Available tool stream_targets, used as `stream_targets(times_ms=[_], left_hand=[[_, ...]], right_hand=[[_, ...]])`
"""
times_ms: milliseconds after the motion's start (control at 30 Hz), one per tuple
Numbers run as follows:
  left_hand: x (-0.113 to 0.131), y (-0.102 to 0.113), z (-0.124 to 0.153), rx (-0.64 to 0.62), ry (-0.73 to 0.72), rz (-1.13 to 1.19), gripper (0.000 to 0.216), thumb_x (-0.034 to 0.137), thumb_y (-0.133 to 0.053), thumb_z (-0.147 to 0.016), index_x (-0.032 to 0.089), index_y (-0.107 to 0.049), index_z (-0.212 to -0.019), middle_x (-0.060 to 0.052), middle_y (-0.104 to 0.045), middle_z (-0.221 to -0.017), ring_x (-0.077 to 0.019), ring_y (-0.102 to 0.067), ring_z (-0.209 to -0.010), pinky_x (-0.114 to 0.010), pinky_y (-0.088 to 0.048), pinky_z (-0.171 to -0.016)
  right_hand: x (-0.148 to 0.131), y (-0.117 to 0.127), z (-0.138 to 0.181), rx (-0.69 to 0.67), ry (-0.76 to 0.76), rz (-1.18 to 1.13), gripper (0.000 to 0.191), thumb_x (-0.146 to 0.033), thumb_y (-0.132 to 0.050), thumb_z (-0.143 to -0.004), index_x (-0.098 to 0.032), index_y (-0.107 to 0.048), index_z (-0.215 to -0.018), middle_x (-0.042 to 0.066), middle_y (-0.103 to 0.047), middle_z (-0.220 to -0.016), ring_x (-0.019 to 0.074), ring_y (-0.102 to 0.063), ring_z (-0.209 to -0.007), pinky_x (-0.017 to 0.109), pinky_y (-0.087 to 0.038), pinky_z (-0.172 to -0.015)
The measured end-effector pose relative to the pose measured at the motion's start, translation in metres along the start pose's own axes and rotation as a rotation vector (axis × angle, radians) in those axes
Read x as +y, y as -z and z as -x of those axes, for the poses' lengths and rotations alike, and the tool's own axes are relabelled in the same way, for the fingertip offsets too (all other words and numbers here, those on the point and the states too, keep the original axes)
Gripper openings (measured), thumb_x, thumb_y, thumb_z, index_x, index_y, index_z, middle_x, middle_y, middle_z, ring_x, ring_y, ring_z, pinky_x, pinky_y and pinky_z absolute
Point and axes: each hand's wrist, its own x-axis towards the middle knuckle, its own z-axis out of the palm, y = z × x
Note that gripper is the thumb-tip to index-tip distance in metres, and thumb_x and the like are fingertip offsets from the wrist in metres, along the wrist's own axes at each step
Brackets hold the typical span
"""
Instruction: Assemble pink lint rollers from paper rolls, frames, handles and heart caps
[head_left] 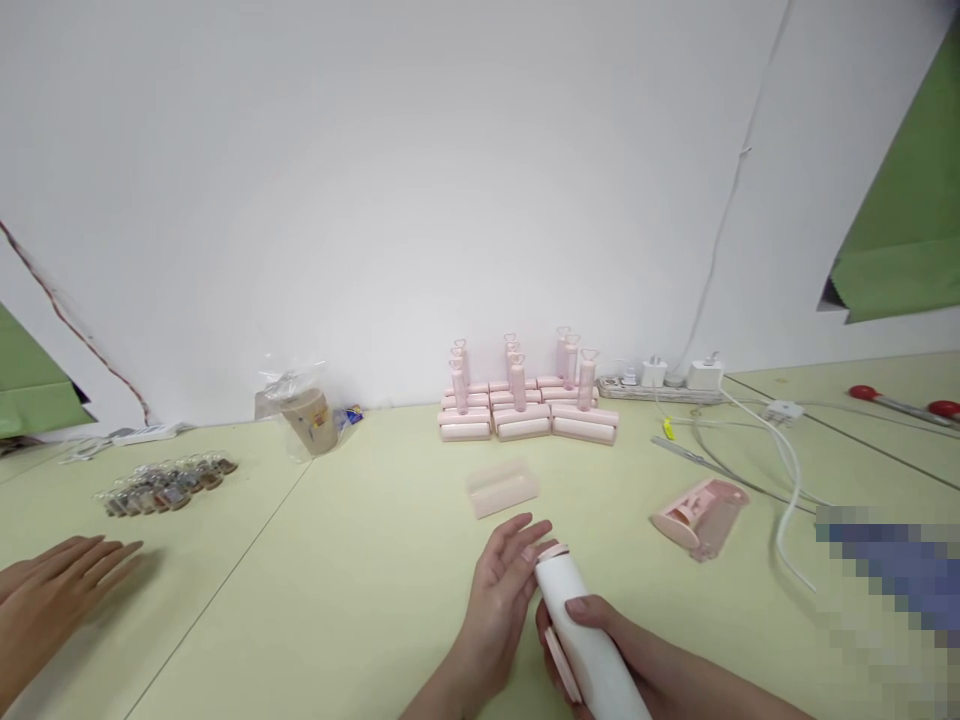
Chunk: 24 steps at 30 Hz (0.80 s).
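My right hand [626,650] is wrapped around a white lint roller [581,635] with a pink end cap, and holds it tilted just above the table near the front edge. My left hand [501,590] is beside the roller's far end. Its fingers are stretched out and loosely together, and the palm and thumb touch the pink cap. A clear plastic cover [502,488] lies on the table just beyond my hands. A pink roller holder [701,515] lies on its side to the right.
Stacked pink lint rollers [525,405] stand by the wall. A power strip [660,385] with white cables [787,500] is at the right, with a red-handled tool [900,405] beyond. At the left are a bagged cup [304,418], keychains [165,485] and another person's hand [52,595].
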Motion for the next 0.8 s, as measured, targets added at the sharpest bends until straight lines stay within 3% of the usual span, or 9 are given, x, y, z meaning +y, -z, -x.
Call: stream_targets(times_ms=[200,333,467,633,800], left_hand=[[-0.0016,0.0022,0.0036,-0.065,-0.07,-0.31,0.03,0.036,-0.055,-0.08,0.016,-0.063,-0.1,-0.011,-0.059,-0.112,-0.0244,-0.05,-0.106,-0.033,-0.037,-0.091],[-0.0028,0.0032,0.0047,-0.065,-0.102,-0.325,0.026,0.034,-0.058,-0.078,0.016,-0.063,-0.096,-0.01,-0.061,-0.101,-0.0214,-0.053,-0.097,-0.029,-0.039,-0.086],[-0.002,0.0041,0.0059,-0.068,-0.113,-0.34,0.023,0.033,-0.061,-0.077,0.016,-0.062,-0.092,-0.007,-0.06,-0.094,-0.0185,-0.052,-0.092,-0.027,-0.039,-0.082],[-0.0026,0.0048,0.0053,-0.132,-0.073,-0.235,0.024,0.031,-0.06,-0.077,0.018,-0.058,-0.097,-0.01,-0.055,-0.114,-0.0213,-0.051,-0.101,-0.032,-0.037,-0.088],[-0.0035,0.0024,0.006,-0.117,-0.018,-0.243,0.034,0.035,-0.058,-0.078,0.019,-0.057,-0.108,-0.01,-0.06,-0.11,-0.0214,-0.052,-0.102,-0.029,-0.039,-0.085]], right_hand=[[-0.0028,-0.002,0.0024,-0.048,0.02,-0.049,0.045,-0.049,-0.03,-0.086,-0.014,-0.057,-0.075,0.003,-0.057,-0.059,0.0132,-0.059,-0.047,0.015,-0.039,-0.029],[-0.0035,-0.0027,0.0021,-0.019,0.012,-0.052,0.041,-0.047,-0.033,-0.084,-0.014,-0.057,-0.077,0.004,-0.058,-0.058,0.0127,-0.058,-0.043,0.016,-0.04,-0.03],[-0.0035,-0.0006,0.0002,-0.077,-0.01,-0.032,0.041,-0.048,-0.037,-0.078,-0.013,-0.057,-0.071,0.003,-0.057,-0.053,0.0117,-0.055,-0.037,0.016,-0.037,-0.028],[-0.0027,0.0018,-0.0008,-0.104,-0.029,-0.058,0.044,-0.051,-0.042,-0.07,-0.011,-0.059,-0.067,0.003,-0.057,-0.054,0.0107,-0.054,-0.034,0.016,-0.036,-0.028],[-0.003,0.0006,-0.0001,-0.138,-0.01,-0.07,0.043,-0.053,-0.046,-0.067,-0.011,-0.059,-0.068,0.003,-0.058,-0.053,0.0111,-0.054,-0.035,0.017,-0.036,-0.028]])
